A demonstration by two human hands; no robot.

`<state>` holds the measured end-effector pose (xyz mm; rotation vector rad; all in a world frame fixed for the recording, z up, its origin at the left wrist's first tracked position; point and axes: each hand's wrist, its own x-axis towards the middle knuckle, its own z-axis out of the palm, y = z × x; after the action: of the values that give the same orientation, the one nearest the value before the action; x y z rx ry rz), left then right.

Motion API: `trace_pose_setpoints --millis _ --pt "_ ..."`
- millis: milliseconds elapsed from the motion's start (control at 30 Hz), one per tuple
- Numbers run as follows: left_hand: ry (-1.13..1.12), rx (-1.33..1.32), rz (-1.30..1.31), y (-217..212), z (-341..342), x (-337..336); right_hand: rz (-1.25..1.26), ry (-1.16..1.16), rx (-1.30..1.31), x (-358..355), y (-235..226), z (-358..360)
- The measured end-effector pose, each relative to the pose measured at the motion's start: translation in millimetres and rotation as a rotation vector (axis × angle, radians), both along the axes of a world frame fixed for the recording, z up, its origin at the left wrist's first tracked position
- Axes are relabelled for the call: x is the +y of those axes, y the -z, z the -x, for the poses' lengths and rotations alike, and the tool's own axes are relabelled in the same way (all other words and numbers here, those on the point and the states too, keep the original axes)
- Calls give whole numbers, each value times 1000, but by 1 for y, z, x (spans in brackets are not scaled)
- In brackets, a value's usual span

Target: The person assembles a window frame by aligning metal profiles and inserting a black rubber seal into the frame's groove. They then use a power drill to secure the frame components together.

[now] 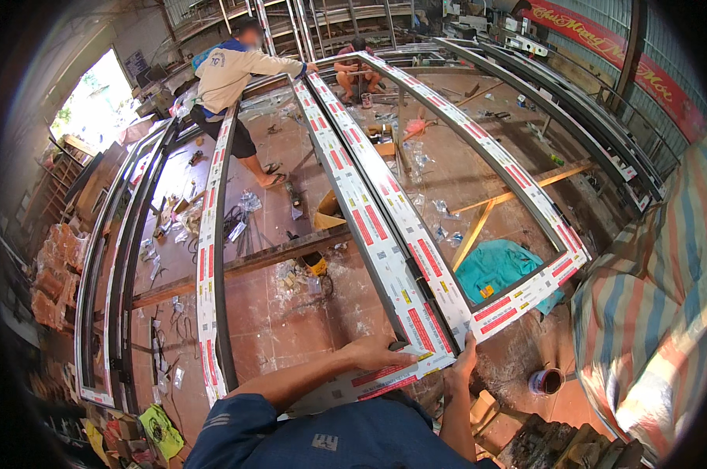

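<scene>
Two long metal frames, door or window sized, lie side by side before me, covered in white protective film with red printed patches. My left hand is closed over the near rail of the left frame, close to its corner, with the fingers at the inner edge. My right hand grips the corner where this frame meets the right frame; part of its fingers is hidden underneath. A narrow dark gap runs between the two frames. At the far end a co-worker in a beige jacket leans over with hands on the frames.
A wooden beam crosses below the frames. More dark frames stand at left and right. Under the right frame lies teal cloth. A paint can and striped tarp are at my right. Another person crouches far off.
</scene>
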<state>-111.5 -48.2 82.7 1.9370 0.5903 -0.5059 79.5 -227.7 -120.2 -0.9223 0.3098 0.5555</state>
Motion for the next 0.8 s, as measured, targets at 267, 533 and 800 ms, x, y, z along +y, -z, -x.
trace_pose_setpoints --millis 267,533,800 --pt "-9 -35 5 -4 -1 1 6 14 -6 9 -6 5" --pt "10 -24 -9 -8 -8 1 161 -52 -79 0 20 -6" --pt "78 32 -31 32 -9 3 272 -74 -145 -5 6 -5"
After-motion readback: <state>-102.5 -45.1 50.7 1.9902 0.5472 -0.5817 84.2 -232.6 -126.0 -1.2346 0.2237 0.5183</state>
